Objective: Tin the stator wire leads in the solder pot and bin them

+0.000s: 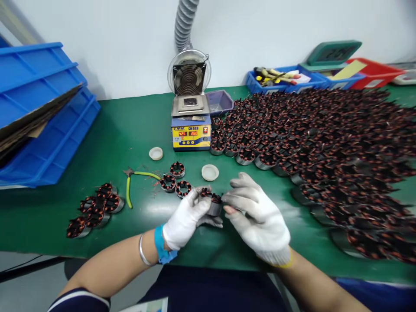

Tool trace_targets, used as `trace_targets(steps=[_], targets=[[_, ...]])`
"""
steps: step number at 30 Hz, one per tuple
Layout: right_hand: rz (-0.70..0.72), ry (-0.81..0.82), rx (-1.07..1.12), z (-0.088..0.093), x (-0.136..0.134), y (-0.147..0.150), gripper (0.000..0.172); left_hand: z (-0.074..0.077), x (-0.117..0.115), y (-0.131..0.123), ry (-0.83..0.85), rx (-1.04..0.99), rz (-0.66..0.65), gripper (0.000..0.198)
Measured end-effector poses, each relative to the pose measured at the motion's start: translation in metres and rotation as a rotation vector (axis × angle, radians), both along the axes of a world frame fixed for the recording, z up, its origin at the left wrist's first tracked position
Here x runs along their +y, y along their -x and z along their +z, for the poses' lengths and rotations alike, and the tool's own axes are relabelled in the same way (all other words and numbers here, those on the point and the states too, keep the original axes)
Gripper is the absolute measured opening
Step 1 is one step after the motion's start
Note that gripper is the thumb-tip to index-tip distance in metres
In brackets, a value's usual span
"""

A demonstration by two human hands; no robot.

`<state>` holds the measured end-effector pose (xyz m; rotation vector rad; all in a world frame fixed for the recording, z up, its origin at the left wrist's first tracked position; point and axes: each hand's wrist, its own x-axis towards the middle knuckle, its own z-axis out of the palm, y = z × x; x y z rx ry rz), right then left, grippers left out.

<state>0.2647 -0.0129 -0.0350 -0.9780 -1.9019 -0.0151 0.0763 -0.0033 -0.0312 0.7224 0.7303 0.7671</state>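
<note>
My left hand, in a white glove with a blue band at the wrist, grips a motor stator by its metal ring. Dark insulation and copper windings show on the stator's upper side. Close to its right edge is my right hand, gloved in white with a bare thumb tip. The thumb and fingers of that hand are bent toward each other at the stator's rim; anything between them is too small to make out. Just beyond the left hand, a few stators stand near green-handled cutters.
Many stators cover the right side of the green table. Several more sit at left, near stacked blue crates. A yellow-and-blue solder pot stands at the back under a grey hose. Two small white dishes lie before it.
</note>
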Motion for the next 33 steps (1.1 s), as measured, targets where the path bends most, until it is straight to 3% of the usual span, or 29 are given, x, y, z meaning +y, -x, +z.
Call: trace_targets(steps=[4,7,9,10,12,14,15,16,18,20,21,22,23,25,27,28,30,33], targets=[[0.028,0.005,-0.043,0.014,-0.002,-0.002,0.01,0.01,0.005,0.004,0.074,-0.097,0.011,0.063],[0.126,0.086,-0.071,0.039,-0.005,0.001,0.008,0.013,0.013,0.01,0.117,-0.22,0.064,0.062],[0.217,0.119,-0.137,0.059,-0.006,0.004,0.009,0.008,0.016,0.012,0.123,-0.156,0.104,0.067],[0.266,0.123,-0.188,0.068,-0.006,0.006,0.009,0.004,0.015,0.013,0.137,-0.1,0.055,0.068],[0.333,0.091,-0.296,0.079,-0.005,0.009,0.012,-0.003,0.01,0.012,0.16,-0.017,-0.171,0.066],[0.333,0.031,-0.398,0.081,-0.003,0.007,0.015,-0.004,0.004,0.011,0.145,-0.011,-0.407,0.056],[0.307,-0.006,-0.441,0.08,-0.003,0.005,0.016,-0.002,0.002,0.01,0.125,-0.031,-0.441,0.045],[0.271,-0.037,-0.473,0.078,-0.003,0.002,0.015,0.001,0.001,0.01,0.1,-0.063,-0.383,0.035],[0.202,-0.049,-0.511,0.076,-0.005,-0.004,0.013,0.007,0.003,0.01,0.076,-0.157,-0.082,0.029],[0.181,-0.037,-0.496,0.078,-0.008,-0.007,0.014,0.008,0.009,0.01,0.084,-0.208,0.246,0.043],[0.204,-0.041,-0.48,0.081,-0.009,-0.006,0.016,0.006,0.011,0.01,0.1,-0.197,0.34,0.051],[0.241,-0.055,-0.467,0.084,-0.01,-0.005,0.018,0.003,0.013,0.01,0.134,-0.166,0.329,0.056],[0.285,-0.076,-0.462,0.087,-0.01,-0.003,0.02,-0.001,0.013,0.009,0.175,-0.128,0.225,0.057],[0.35,-0.091,-0.477,0.089,-0.008,0.002,0.022,-0.007,0.009,0.007,0.223,-0.089,-0.119,0.056],[0.343,-0.055,-0.485,0.087,-0.007,0.004,0.021,-0.009,0.001,0.005,0.178,-0.077,-0.44,0.056],[0.329,-0.027,-0.478,0.085,-0.007,0.002,0.02,-0.008,-0.003,0.004,0.107,-0.06,-0.508,0.055],[0.291,0.033,-0.429,0.078,-0.01,-0.004,0.019,-0.004,-0.01,0.003,-0.083,0.01,-0.401,0.05],[0.22,0.197,-0.184,0.065,-0.02,-0.018,0.017,0.001,-0.013,0.003,-0.397,0.158,0.002,0.06]])
